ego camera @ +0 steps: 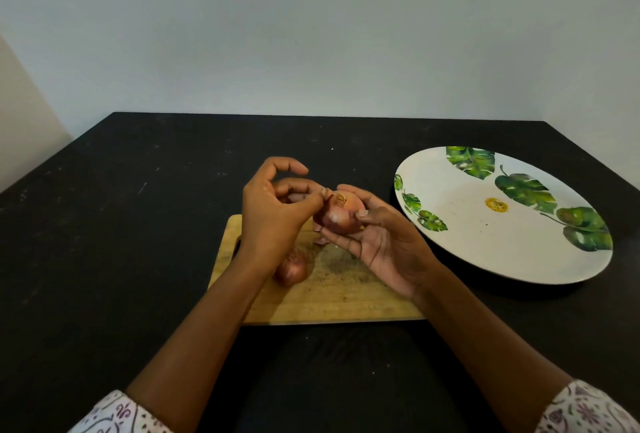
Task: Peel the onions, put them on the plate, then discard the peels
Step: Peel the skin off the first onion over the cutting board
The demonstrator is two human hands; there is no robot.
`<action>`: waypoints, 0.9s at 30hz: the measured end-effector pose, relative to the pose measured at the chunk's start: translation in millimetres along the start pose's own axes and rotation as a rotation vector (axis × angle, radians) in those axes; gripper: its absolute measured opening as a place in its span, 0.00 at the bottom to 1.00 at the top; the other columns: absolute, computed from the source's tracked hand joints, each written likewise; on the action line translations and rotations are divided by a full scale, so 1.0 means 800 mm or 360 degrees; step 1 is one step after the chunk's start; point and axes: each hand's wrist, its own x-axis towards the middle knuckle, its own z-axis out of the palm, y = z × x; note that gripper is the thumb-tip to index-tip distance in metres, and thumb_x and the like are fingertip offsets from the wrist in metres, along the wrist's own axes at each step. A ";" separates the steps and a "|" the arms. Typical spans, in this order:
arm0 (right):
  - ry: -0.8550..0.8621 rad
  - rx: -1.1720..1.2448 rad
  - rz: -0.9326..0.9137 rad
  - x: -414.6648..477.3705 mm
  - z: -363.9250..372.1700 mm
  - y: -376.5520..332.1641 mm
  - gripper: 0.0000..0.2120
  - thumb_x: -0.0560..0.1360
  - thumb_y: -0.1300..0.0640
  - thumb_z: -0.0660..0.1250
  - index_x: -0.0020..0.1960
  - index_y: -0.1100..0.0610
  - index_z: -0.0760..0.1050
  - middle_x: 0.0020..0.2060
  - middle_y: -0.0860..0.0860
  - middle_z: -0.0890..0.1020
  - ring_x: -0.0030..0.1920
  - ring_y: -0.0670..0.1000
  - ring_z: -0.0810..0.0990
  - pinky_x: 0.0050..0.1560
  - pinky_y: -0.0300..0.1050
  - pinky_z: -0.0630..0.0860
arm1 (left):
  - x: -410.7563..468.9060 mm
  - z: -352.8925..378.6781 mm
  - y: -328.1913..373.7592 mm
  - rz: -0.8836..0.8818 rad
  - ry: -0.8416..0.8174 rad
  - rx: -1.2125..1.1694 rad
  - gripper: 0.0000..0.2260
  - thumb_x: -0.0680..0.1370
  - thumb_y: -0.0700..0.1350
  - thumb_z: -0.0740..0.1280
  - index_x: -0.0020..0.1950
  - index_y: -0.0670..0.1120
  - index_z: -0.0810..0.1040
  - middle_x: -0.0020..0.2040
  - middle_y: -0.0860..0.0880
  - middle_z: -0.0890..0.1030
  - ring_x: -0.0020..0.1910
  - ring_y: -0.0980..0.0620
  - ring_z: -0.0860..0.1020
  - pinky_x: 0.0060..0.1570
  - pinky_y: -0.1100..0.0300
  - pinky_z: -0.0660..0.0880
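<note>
My right hand (384, 242) cups a red-brown onion (341, 214) above the wooden cutting board (332, 297). Thumb and fingers of my left hand (277, 204) pinch the dry skin at the onion's top. A second unpeeled onion (291, 268) lies on the board under my left wrist. A few pink peel pieces (320, 236) lie on the board beneath the held onion, partly hidden by my hands. The large white plate (460, 242) with green leaf prints sits to the right and holds no onion.
The black table (121, 224) stretches around the board, with a pale wall behind its far edge. The plate lies close to the board's right end. My patterned sleeves show at the bottom corners.
</note>
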 end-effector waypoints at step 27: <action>0.0081 0.0051 0.0000 0.001 -0.002 0.000 0.23 0.71 0.68 0.65 0.66 0.62 0.71 0.61 0.65 0.77 0.60 0.64 0.78 0.58 0.55 0.78 | 0.003 -0.008 0.002 0.0156 -0.0375 0.0261 0.14 0.67 0.37 0.75 0.51 0.44 0.80 0.45 0.52 0.83 0.46 0.58 0.81 0.46 0.67 0.77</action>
